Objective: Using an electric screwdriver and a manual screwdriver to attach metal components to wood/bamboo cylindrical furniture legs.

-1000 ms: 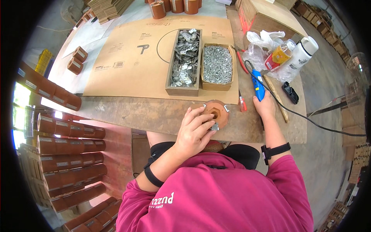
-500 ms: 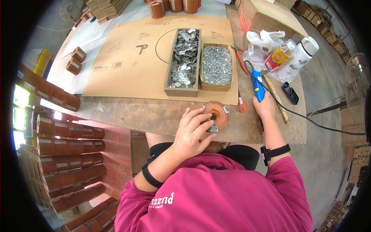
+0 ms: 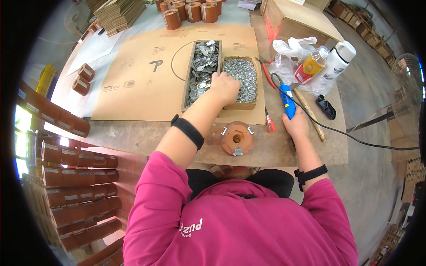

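Note:
My left hand (image 3: 226,88) reaches over the near part of a cardboard box of screws (image 3: 253,103), its fingers curled down at the screws. Their tips are hidden, so what they pinch cannot be made out. Beside it stands a long wooden box (image 3: 183,99) of flat metal plates. My right hand (image 3: 297,124) is closed around the lower end of a blue corded electric screwdriver (image 3: 287,102) at the table's right. Between my arms, near the front edge, lies a round brown block (image 3: 246,141) with a central hole and metal pieces at its rim.
A red-handled small tool (image 3: 270,124) and a wooden stick (image 3: 313,116) lie around the right hand. Beyond are a black holder (image 3: 326,107), red pliers (image 3: 267,74), a bottle (image 3: 312,66) and a white flask (image 3: 333,66). The black cord (image 3: 368,144) runs off rightward. Brown cylinders (image 3: 80,177) fill the left.
My left hand has left the round brown block and moved forward to the screw box. The right hand keeps hold of the electric screwdriver. The view has shifted slightly.

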`<state>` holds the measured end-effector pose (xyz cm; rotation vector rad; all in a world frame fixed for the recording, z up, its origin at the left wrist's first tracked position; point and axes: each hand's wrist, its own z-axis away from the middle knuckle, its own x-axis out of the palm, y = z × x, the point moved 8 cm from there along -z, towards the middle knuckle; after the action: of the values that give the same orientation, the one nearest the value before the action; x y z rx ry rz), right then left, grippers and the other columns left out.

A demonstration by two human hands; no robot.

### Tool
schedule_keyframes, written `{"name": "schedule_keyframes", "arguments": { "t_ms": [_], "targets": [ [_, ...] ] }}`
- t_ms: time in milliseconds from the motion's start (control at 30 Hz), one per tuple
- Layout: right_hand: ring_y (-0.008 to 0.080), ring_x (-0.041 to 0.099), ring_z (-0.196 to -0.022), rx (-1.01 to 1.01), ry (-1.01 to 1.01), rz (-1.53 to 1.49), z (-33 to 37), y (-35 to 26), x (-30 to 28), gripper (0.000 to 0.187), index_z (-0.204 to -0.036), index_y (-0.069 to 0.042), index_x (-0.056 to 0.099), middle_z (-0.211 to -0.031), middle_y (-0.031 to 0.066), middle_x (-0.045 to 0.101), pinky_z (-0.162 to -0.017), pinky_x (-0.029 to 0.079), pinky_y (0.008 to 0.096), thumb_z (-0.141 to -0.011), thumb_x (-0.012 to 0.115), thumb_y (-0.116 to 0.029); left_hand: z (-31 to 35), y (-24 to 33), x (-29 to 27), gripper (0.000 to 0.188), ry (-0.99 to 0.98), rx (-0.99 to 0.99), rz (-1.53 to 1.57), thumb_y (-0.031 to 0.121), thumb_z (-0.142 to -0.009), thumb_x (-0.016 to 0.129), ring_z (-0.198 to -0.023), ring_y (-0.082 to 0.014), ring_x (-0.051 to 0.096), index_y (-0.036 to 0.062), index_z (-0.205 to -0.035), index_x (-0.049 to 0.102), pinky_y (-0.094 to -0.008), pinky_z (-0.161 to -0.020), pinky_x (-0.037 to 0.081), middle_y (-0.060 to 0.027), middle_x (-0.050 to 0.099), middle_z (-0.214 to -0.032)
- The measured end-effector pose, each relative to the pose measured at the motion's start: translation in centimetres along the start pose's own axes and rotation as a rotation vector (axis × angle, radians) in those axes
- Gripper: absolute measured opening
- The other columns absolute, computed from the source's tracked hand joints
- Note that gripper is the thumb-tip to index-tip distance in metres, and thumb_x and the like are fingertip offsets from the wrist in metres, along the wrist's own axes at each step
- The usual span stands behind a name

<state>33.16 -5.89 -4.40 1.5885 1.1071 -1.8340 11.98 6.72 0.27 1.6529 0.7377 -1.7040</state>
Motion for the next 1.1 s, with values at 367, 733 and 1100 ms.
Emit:
{"name": "schedule_keyframes", "arguments": {
  "t_ms": [367, 733, 1100],
  "targets": [
    [0.0346, 0.054, -0.094, 0.03, -0.042, -0.009, -0.2, 0.3, 0.0, 0.054, -0.111, -0.004, 0.042, -0.104, 0.0215, 0.053, -0.08, 0.044, 0.0421, -0.071, 0.059, -0.035, -0.7, 0.2, -0.1, 0.01, 0.215, 0.065, 0.06, 0.023, -0.072, 0.061, -0.081, -0.0197, 0.056, 0.0133, -0.074, 0.06, -0.0421, -0.077, 0.03, -0.0035, 0.061, -0.078],
    [0.0349, 0.055, -0.093, -0.045, -0.033, -0.15, -0.4, 1.2, 0.4, 0.061, -0.116, -0.002, 0.042, -0.099, 0.0232, 0.056, -0.081, 0.043, 0.0415, -0.068, 0.062, -0.036, 7.3, 1.7, -7.8, 0.012, 0.399, 0.111, 0.88, 0.011, -0.077, 0.059, -0.062, -0.0147, 0.055, 0.0001, -0.081, 0.057, -0.0258, -0.059, 0.044, -0.0092, 0.058, -0.067],
    [0.0143, 0.05, -0.066, -0.293, -0.129, -1.618, 6.5, -6.6, -12.6, 0.041, -0.106, -0.001, 0.046, -0.076, 0.0061, 0.051, -0.06, 0.045, 0.0289, -0.072, 0.061, -0.018, 18.6, 3.6, -2.7, 0.009, 0.221, 0.084, 1.702, -0.003, -0.08, 0.056, -0.079, -0.0085, 0.056, -0.001, -0.089, 0.053, -0.0214, -0.071, 0.046, -0.005, 0.059, -0.084]
  ]
}}
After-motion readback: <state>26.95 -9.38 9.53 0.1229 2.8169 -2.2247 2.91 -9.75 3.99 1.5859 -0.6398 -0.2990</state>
